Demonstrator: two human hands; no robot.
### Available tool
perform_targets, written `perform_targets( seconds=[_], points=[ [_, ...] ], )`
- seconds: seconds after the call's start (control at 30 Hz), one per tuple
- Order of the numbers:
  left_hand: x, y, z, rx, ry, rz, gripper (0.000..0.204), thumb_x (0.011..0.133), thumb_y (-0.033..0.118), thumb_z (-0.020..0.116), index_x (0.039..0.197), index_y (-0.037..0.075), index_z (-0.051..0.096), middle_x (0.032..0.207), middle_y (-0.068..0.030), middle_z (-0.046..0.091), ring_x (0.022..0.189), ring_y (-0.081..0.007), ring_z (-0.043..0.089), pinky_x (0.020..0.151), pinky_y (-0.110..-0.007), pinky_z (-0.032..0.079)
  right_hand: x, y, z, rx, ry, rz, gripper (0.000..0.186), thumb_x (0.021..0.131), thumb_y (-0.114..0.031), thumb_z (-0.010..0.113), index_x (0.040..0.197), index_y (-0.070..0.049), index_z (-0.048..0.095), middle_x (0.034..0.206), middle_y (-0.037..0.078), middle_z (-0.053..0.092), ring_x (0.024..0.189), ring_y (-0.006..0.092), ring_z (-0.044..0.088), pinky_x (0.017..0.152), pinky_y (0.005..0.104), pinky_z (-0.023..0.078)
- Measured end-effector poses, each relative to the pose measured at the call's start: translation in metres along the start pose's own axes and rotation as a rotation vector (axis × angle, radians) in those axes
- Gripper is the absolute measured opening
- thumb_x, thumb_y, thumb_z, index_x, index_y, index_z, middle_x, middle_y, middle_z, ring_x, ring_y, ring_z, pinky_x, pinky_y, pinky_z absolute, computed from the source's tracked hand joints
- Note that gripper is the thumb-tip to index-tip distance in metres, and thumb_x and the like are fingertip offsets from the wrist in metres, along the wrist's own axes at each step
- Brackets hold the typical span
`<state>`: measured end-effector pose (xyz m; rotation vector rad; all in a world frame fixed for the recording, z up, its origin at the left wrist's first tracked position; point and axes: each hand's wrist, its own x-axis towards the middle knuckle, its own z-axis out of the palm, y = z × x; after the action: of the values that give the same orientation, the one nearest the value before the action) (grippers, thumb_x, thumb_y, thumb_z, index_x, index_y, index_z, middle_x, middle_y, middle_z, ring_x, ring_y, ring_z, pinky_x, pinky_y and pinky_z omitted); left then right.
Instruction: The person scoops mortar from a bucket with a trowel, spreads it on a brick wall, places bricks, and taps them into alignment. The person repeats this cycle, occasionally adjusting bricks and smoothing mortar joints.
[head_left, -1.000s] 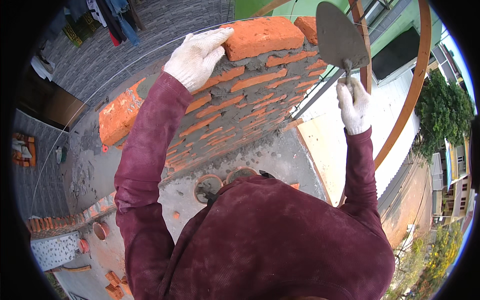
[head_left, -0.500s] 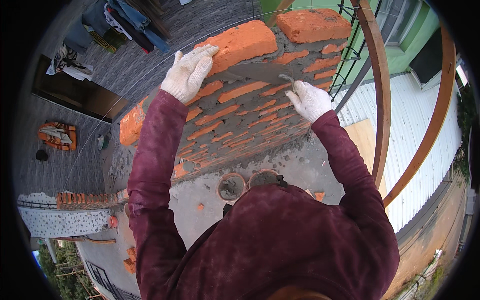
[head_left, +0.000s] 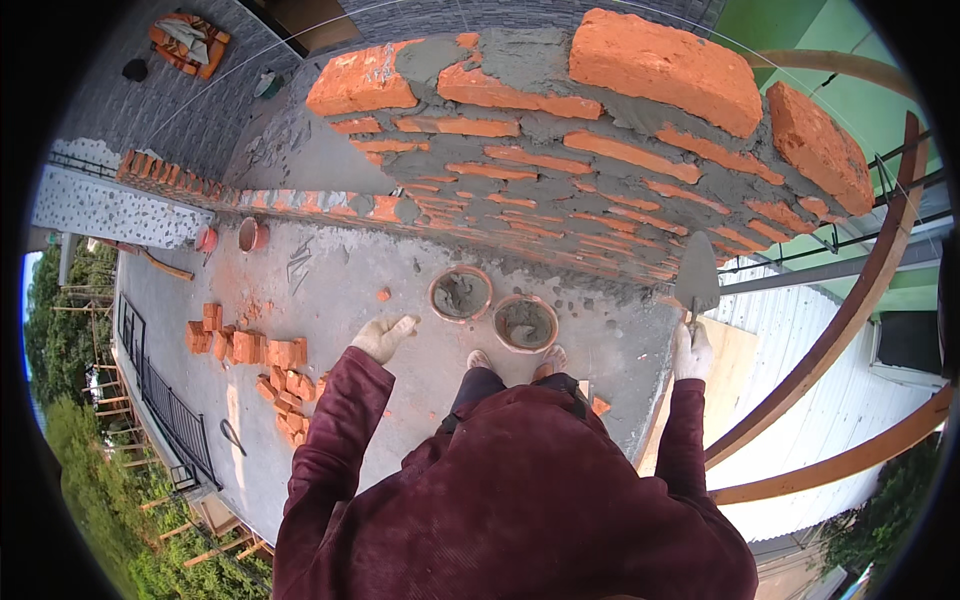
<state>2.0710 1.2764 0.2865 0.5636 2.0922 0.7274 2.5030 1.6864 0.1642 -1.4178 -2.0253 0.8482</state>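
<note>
Now a grey, pointed metal trowel [head_left: 698, 272] is gripped in the white-gloved right hand [head_left: 692, 353] near the orange brick wall [head_left: 632, 155], the white-gloved left hand [head_left: 383, 339] being held loose and empty.

The grey concrete floor [head_left: 340, 305] carries two mortar tubs [head_left: 525, 349], orange bricks [head_left: 288, 354] and a reddish bucket [head_left: 253, 236].

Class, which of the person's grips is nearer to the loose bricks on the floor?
Left. The left grip is higher than the loose bricks and off to their right; the right grip, around the trowel, is much farther right.
</note>
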Motion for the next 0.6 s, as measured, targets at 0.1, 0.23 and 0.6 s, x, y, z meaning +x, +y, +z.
perform_targets(
  seconds=[0.1, 0.23, 0.6],
  points=[
    [-0.031, -0.19, 0.095, 0.033, -0.141, -0.568, 0.041, 0.096, 0.033, 0.071, 0.125, 0.005, 0.074, 0.103, -0.0134, 0.079, 0.089, -0.0189, 0.074, 0.087, -0.036, 0.056, -0.043, 0.004, 0.05, -0.125, -0.399, 0.104, 0.021, 0.085, -0.018, 0.065, 0.098, -0.002, 0.062, 0.078, 0.012, 0.057, 0.078, 0.0252, 0.06, 0.075, 0.0374, 0.049],
    [-0.113, -0.379, 0.234, -0.548, -0.277, -0.595, 0.043, 0.093, 0.014, 0.074, 0.133, -0.001, 0.067, 0.121, -0.0136, 0.074, 0.105, -0.019, 0.072, 0.098, -0.033, 0.054, -0.06, -0.004, 0.099, -0.477, -0.764, -0.048, 0.037, 0.089, -0.034, 0.07, 0.105, -0.002, 0.063, 0.095, 0.024, 0.072, 0.093, 0.0445, 0.07, 0.079, 0.0522, 0.054],
    [-0.172, -0.317, 0.353, -0.316, -0.166, -0.562, 0.079, 0.09, 0.05, 0.071, 0.152, 0.007, 0.049, 0.151, -0.0255, 0.05, 0.143, -0.0401, 0.046, 0.119, -0.044, 0.037, -0.068, -0.06, 0.323, -1.138, -1.175, -0.546, 0.026, 0.094, -0.02, 0.057, 0.115, -0.007, 0.065, 0.114, 0.022, 0.072, 0.11, 0.0404, 0.069, 0.092, 0.0512, 0.054]
  ],
)
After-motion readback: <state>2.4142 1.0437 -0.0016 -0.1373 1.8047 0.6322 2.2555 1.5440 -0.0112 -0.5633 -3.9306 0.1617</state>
